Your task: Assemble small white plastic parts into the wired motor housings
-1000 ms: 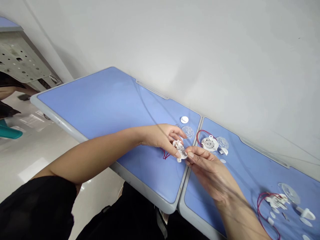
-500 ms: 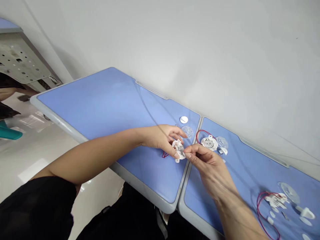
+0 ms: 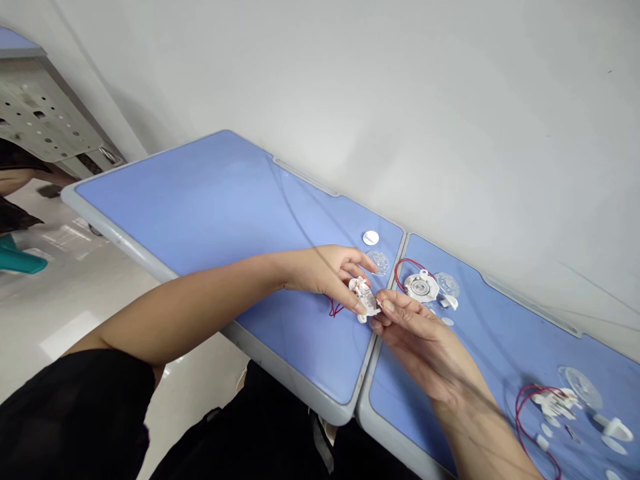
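Between thumb and fingers, my left hand (image 3: pixel 336 272) holds a small white plastic housing (image 3: pixel 361 293) with metal parts inside, just above the blue desk. Red wires (image 3: pixel 333 307) trail from under it on the left. My right hand (image 3: pixel 417 333) is pinched at the housing's right edge, with a tiny piece at the fingertips too small to name. Behind my left fingers lie a clear plastic disc (image 3: pixel 379 261) and a white round disc (image 3: pixel 371 238). Past my right hand is another white housing (image 3: pixel 421 287) with a round metal coil and red wire.
Beside that second housing lie a clear disc (image 3: pixel 447 285) and a white knob (image 3: pixel 450 302). Further right are another white housing (image 3: pixel 556 403), a clear disc (image 3: pixel 581 387), a knob (image 3: pixel 615 429) and red wire. A seam (image 3: pixel 383 320) divides two desks against the wall.
My right hand has turned, its palm side now showing more, and its fingertips have drawn slightly right of the housing's edge. My left hand keeps its hold. The view has shifted slightly.
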`<state>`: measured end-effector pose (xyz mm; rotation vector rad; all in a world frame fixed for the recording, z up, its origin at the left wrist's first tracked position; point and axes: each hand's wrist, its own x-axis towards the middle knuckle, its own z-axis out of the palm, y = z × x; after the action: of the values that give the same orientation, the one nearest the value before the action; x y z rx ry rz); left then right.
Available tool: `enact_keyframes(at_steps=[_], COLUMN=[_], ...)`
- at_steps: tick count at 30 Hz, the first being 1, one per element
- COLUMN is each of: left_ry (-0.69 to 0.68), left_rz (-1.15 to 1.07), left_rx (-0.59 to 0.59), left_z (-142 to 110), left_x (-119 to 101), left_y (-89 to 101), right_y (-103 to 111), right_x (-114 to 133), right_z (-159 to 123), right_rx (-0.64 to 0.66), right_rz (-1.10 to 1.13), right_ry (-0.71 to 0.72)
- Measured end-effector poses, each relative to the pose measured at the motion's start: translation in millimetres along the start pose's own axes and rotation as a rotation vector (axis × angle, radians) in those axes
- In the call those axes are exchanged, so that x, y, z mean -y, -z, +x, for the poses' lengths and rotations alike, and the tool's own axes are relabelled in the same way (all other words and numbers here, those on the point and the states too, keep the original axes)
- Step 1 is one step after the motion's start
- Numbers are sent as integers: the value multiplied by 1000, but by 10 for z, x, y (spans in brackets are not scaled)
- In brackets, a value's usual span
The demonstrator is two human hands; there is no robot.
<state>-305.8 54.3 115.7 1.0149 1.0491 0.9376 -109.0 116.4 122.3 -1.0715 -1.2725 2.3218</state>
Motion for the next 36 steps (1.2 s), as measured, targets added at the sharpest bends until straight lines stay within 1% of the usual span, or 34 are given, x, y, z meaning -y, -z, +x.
enact_keyframes(at_steps=[6,15,26,28,31,36], left_ry=[2,1,18,29,44,28], left_rz=[-22,-22,4,21,39,28], left_rx=[-12,-20,-31,-29,-30,-33], left_z=[5,9,0,-4,-4,4], left_x=[-15,-2,-16,-25,-31,-23], left_y=[-15,-12,-26,-28,-29,-25], right_y=[-17,-8,6,-1,-1,29], right_x=[6,-4,7,5,-19,-82], right_z=[-4,-3,0,-9,-6,23], right_rx=[-33,-48,-26,-41,-66,-73], right_rz=[-46,-35,-111,-160,-259,-394], right_ry=[28,13,34,60,136,260])
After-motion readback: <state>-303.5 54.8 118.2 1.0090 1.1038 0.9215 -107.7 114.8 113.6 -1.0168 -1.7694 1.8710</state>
